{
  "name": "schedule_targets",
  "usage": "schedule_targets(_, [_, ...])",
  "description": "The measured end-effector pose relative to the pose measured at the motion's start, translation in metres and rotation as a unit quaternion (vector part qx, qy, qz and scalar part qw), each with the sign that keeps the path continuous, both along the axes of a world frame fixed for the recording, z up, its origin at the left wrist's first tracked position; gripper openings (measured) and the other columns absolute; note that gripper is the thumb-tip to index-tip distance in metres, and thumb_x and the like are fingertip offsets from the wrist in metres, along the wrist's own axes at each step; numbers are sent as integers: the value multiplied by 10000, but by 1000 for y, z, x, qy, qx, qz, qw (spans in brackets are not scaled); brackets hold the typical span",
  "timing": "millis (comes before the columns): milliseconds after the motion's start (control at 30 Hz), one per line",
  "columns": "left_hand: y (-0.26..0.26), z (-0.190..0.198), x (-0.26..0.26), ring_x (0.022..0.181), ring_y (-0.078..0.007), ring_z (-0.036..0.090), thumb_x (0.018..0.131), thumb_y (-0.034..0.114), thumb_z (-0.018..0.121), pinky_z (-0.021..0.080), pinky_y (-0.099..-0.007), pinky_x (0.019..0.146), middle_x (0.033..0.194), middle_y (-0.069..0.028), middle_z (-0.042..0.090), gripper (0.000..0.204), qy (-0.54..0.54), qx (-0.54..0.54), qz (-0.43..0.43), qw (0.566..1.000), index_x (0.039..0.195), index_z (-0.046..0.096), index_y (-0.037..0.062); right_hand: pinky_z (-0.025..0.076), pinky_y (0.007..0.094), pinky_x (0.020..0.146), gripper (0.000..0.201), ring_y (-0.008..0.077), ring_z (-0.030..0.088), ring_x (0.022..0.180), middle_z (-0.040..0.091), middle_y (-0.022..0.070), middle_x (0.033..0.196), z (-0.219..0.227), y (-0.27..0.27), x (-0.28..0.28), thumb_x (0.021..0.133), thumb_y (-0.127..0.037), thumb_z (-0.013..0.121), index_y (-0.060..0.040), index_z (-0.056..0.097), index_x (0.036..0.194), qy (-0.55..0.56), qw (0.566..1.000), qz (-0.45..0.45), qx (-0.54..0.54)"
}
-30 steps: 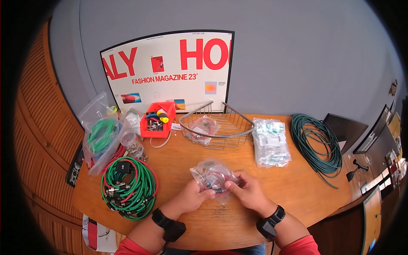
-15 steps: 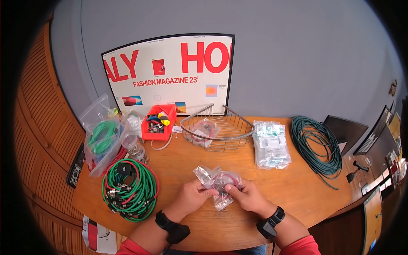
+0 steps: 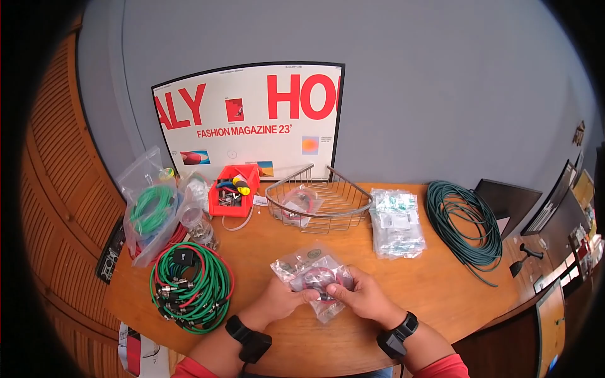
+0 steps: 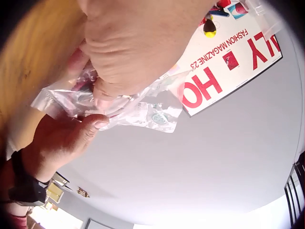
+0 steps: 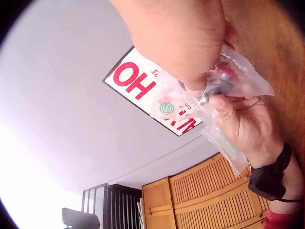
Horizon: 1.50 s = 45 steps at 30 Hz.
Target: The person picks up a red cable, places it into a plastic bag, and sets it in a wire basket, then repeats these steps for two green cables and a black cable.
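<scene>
A clear plastic bag (image 3: pixel 312 257) with a green round print is held between both hands, above the front of the wooden table. Inside it lies a coiled red cable (image 5: pixel 228 72) with a metal connector (image 5: pixel 204 99) at its end. My left hand (image 3: pixel 282 298) pinches the bag's left side, thumb on top. On the other side, my right hand (image 3: pixel 370 296) grips the bag with its thumb over the coil. The two thumb tips sit close together at the middle of the bag. Most of the other fingers are hidden beneath the plastic.
A wire corner basket (image 3: pixel 320 218) with a bagged red cable stands behind the hands. Left are a red bin (image 3: pixel 216 205), a jar (image 3: pixel 199 230), a zip bag (image 3: pixel 150 211) and bundled green and red cables (image 3: pixel 200 293). Right lie stacked plastic bags (image 3: pixel 398 227) and a dark green cable coil (image 3: pixel 463 217).
The bag has been turned and spread flatter between the hands, its green print now showing at the top. Both hands keep hold of it. The head view has tilted slightly.
</scene>
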<state>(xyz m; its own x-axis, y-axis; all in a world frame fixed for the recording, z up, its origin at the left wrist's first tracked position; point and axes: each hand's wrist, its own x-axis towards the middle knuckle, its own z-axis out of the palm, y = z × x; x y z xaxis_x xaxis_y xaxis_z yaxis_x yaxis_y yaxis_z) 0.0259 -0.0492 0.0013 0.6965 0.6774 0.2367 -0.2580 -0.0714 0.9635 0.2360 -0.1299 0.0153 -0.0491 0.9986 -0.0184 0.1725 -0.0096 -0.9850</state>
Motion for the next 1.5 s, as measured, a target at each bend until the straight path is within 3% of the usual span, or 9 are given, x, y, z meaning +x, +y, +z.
schedule_targets(100, [-2,1,1,1014,-123,630,907,129,761,541,-296,849,1147,-39,673,433,-23,-60,32,997,1281,579,9,529,276,780,425,92,614,846,687,50,1018,-9,3,-2,965,-254,711,22,579,1260,55,996,-5,73])
schedule_targets(300, [-3,-3,1,976,-120,643,917,141,752,549,-292,804,1116,-36,686,384,7,-115,65,991,1249,603,17,524,247,699,363,90,620,775,665,34,968,-6,4,-1,994,-206,665,21,546,1251,98,995,16,1])
schedule_targets(467, [6,-25,3,981,-124,655,911,193,766,547,-309,849,1085,-50,709,413,30,37,69,996,1244,607,7,516,242,675,268,90,609,762,652,26,946,-18,6,-1,1017,-165,617,13,553,1206,52,999,-11,10])
schedule_targets(833, [11,-35,-5,967,-184,691,965,254,678,541,-330,851,1096,-124,731,398,212,92,51,972,1255,598,-6,567,288,679,247,128,646,787,662,54,1000,13,17,9,1018,-143,592,11,548,1206,129,980,-131,71])
schedule_targets(1000, [8,-26,-6,955,-167,686,972,230,660,541,-322,837,1094,-126,730,377,226,100,51,968,1250,598,-16,538,276,634,226,131,649,759,664,73,962,76,67,22,1011,-117,574,27,553,1183,37,978,-124,164])
schedule_targets(1167, [8,-25,-6,971,-210,706,970,241,647,545,-344,856,1083,-137,738,360,248,130,45,959,1231,614,-6,583,333,577,229,196,699,655,683,129,823,109,156,36,968,-100,575,88,543,1093,-153,971,-158,96])
schedule_targets(1300, [6,-22,-7,982,-233,709,967,234,646,546,-351,861,1080,-147,736,352,251,133,53,957,1222,618,-7,600,358,558,275,246,733,665,705,184,818,65,230,57,932,-125,588,114,560,1065,-194,970,-144,23])
schedule_targets(1367, [9,-27,-7,984,-242,709,966,229,643,545,-353,864,1081,-154,734,343,232,133,52,962,1216,622,-5,622,351,566,272,255,734,693,701,163,845,39,267,74,937,-129,609,101,574,1078,-257,956,-100,-103])
schedule_targets(1500, [9,-27,-7,985,-247,710,970,220,633,545,-354,866,1073,-158,734,328,238,144,54,959,1209,626,-6,617,353,570,351,277,744,699,714,204,881,23,290,75,936,-185,632,117,581,1109,-242,960,-89,-108])
